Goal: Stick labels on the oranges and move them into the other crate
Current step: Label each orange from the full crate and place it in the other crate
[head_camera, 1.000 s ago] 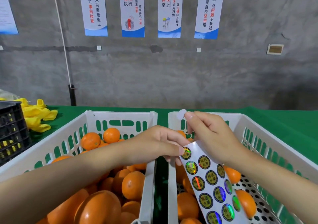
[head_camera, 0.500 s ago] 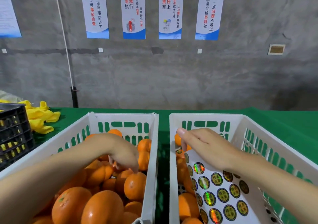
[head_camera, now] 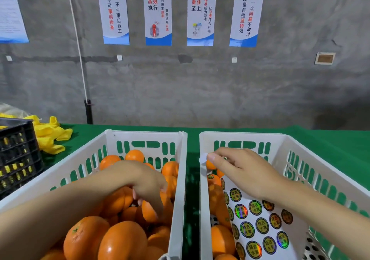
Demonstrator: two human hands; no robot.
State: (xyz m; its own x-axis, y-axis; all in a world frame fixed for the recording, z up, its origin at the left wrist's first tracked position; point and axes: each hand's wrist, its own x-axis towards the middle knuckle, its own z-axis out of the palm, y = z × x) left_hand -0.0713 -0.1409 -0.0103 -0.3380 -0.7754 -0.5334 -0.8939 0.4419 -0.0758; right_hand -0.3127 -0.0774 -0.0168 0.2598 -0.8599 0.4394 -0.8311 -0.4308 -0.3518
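The left crate (head_camera: pixel 144 134) is full of oranges (head_camera: pixel 123 241); the right crate (head_camera: pixel 240 136) holds several more and the label sheet (head_camera: pixel 258 225). The left hand (head_camera: pixel 148 185) curls over 1 orange (head_camera: pixel 149 209), apparently gripping it. The right hand (head_camera: pixel 244 171) pinches the sheet, with 1 peeled label (head_camera: pixel 203 157) on a fingertip.

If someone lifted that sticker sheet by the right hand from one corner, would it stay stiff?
Probably not: the sticker sheet looks thin and curves where it meets the oranges. It is likely very light, and its glossy face may be slippery.
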